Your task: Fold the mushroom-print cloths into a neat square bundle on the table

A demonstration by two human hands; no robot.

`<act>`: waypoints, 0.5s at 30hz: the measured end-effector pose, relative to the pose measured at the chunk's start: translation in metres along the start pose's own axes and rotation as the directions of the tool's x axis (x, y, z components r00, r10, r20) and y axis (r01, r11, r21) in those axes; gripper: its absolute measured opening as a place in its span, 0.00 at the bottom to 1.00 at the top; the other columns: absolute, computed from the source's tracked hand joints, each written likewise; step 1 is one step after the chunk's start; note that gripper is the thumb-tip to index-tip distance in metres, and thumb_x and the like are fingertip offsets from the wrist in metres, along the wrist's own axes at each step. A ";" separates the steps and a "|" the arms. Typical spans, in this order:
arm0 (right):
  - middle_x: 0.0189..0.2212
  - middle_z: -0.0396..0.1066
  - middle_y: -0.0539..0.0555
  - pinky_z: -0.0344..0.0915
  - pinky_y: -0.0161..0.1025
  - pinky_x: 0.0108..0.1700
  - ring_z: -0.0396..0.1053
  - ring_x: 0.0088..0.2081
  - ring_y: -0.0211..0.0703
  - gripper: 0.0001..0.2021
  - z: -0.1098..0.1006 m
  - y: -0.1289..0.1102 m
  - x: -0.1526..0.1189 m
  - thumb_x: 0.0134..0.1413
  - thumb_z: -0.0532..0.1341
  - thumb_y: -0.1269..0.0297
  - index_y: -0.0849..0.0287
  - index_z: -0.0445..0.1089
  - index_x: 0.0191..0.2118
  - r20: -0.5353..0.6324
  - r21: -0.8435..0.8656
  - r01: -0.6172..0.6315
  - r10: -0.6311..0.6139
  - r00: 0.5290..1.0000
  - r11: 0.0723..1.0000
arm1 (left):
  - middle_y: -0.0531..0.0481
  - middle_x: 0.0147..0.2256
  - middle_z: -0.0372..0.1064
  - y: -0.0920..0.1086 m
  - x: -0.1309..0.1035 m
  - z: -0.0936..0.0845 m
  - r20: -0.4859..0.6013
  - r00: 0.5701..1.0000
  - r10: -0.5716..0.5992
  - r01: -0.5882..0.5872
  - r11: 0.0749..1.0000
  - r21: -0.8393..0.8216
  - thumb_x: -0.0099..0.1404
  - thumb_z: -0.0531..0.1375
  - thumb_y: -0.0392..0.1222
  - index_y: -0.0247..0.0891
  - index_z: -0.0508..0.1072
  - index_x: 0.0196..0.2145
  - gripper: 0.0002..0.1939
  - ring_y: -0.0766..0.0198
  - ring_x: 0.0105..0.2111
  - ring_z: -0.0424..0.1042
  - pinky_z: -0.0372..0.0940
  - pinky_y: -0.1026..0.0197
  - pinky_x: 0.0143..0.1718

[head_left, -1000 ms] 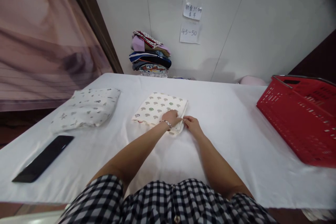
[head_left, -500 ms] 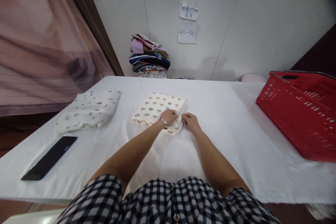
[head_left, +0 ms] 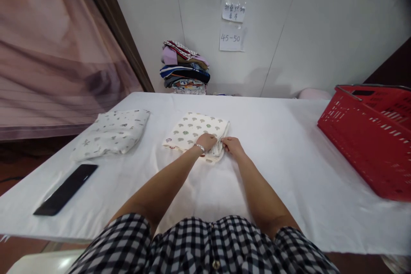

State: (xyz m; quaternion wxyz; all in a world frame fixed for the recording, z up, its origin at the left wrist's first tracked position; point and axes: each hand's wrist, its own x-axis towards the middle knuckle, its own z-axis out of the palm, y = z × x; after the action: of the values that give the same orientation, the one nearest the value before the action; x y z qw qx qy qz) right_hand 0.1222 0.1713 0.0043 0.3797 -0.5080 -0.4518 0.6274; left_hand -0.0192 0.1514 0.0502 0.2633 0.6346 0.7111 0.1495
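Note:
A folded white cloth with grey mushroom shapes and a few green and red marks [head_left: 192,127] lies flat in the middle of the table. My left hand [head_left: 206,141], with a bracelet at the wrist, is closed on the cloth's near right part and lifts a layer there. Close beside it, my right hand [head_left: 233,145] pinches the right edge of the same cloth. Between the hands the inner layers show, bunched and uneven. Fingertip detail is small and partly hidden.
Another folded patterned cloth [head_left: 112,133] lies on the left of the white-covered table [head_left: 276,137], with a black flat slab [head_left: 66,190] nearer me. A red basket [head_left: 369,145] stands at the right. A stack of folded fabrics [head_left: 185,68] sits by the wall behind.
My right hand has shifted slightly left toward my left hand, and the cloth's right edge between them is raised a little more. The whole view has shifted slightly.

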 end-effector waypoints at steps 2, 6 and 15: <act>0.12 0.60 0.44 0.43 0.31 0.15 0.51 0.12 0.29 0.06 0.000 0.002 0.000 0.38 0.61 0.63 0.60 0.66 0.23 -0.001 0.024 0.008 -0.008 1.000 1.000 | 0.48 0.23 0.70 0.002 -0.001 0.000 -0.007 1.000 -0.015 0.015 1.000 0.011 0.56 0.52 0.41 0.38 0.68 0.19 0.11 0.63 0.25 0.67 0.59 0.63 0.26; 0.13 0.60 0.44 0.43 0.31 0.16 0.51 0.14 0.29 0.07 -0.003 0.005 0.001 0.37 0.61 0.62 0.60 0.67 0.24 0.027 0.064 0.021 -0.023 0.999 0.998 | 0.47 0.25 0.71 0.003 -0.003 0.000 -0.032 0.999 -0.043 0.044 0.999 0.029 0.56 0.51 0.41 0.38 0.70 0.21 0.12 0.63 0.26 0.67 0.59 0.64 0.26; 0.14 0.59 0.43 0.42 0.31 0.17 0.50 0.14 0.28 0.10 -0.007 0.003 0.000 0.36 0.63 0.59 0.60 0.65 0.23 0.110 0.131 0.018 -0.033 0.993 0.991 | 0.51 0.32 0.73 0.003 -0.013 0.010 -0.085 0.996 -0.033 0.030 0.999 -0.040 0.54 0.56 0.44 0.42 0.73 0.32 0.09 0.64 0.29 0.69 0.61 0.65 0.28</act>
State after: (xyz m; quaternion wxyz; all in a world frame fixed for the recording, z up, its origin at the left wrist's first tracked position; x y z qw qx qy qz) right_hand 0.1285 0.1719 0.0005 0.3941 -0.4406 -0.4368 0.6781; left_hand -0.0100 0.1381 0.0460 0.2469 0.6111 0.7286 0.1861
